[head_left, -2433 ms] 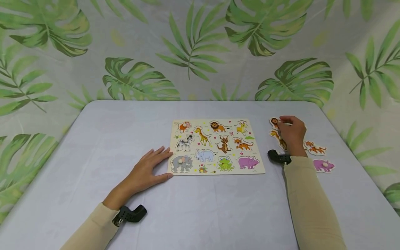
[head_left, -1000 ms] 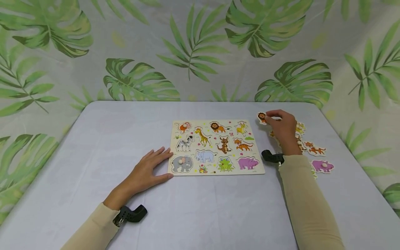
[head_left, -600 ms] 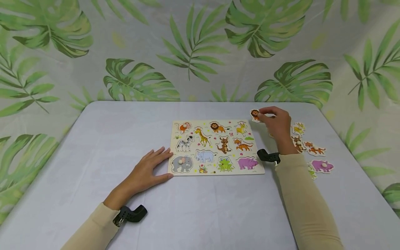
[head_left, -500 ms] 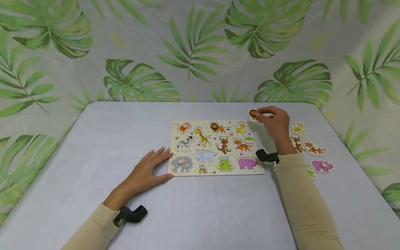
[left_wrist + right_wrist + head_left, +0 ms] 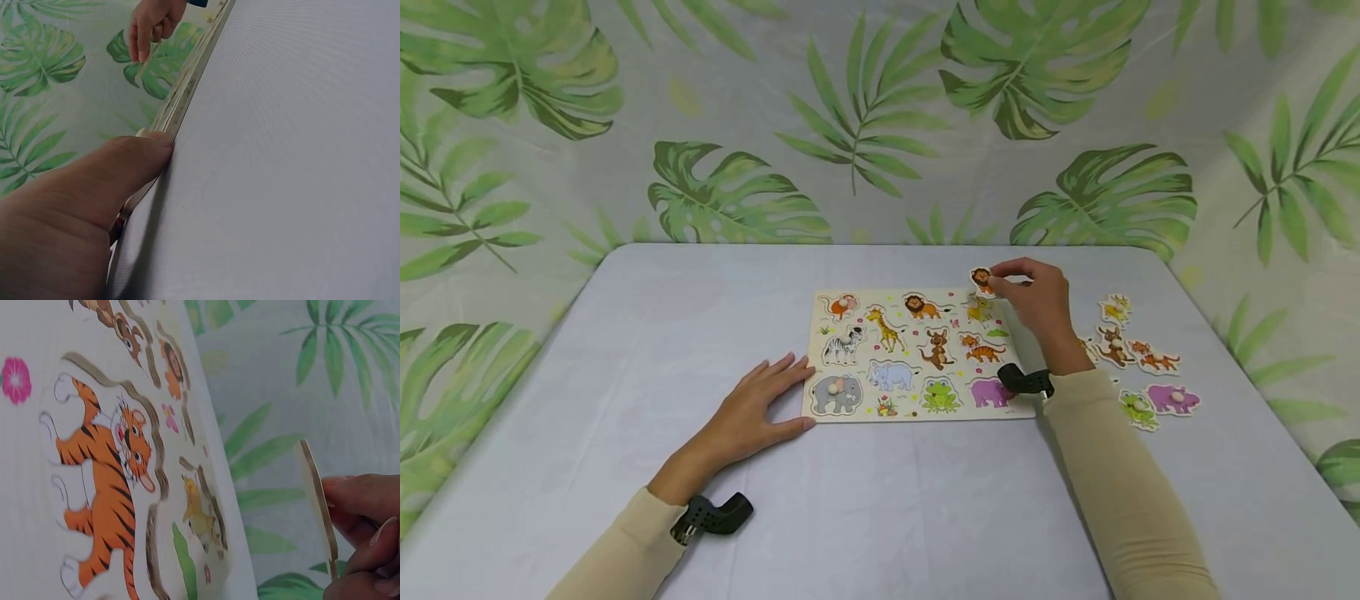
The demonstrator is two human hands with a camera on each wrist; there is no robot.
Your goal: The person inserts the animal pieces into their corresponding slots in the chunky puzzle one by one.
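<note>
A wooden animal puzzle board [image 5: 917, 417] lies on the table, with the monkey piece [image 5: 842, 305] and elephant piece [image 5: 837, 393] seated in it. My right hand [image 5: 1037, 300] pinches the lion puzzle piece [image 5: 981, 280] above the board's far right corner, over the antelope recess. In the right wrist view that piece [image 5: 319, 500] is seen edge-on, apart from the board. My left hand [image 5: 748, 412] rests with spread fingers at the board's left edge. The left wrist view has its thumb [image 5: 134, 162] touching the board's side.
Loose pieces lie right of the board: antelope [image 5: 1116, 309], kangaroo [image 5: 1114, 346], tiger [image 5: 1153, 357], hippo [image 5: 1172, 399] and frog [image 5: 1138, 410]. The right forearm partly covers others. A leaf-patterned cloth [image 5: 865, 125] hangs behind the white table [image 5: 850, 508].
My right hand has picked up the lion piece from the loose pieces and carried it left, over the board's far right corner. The left hand has stayed in place.
</note>
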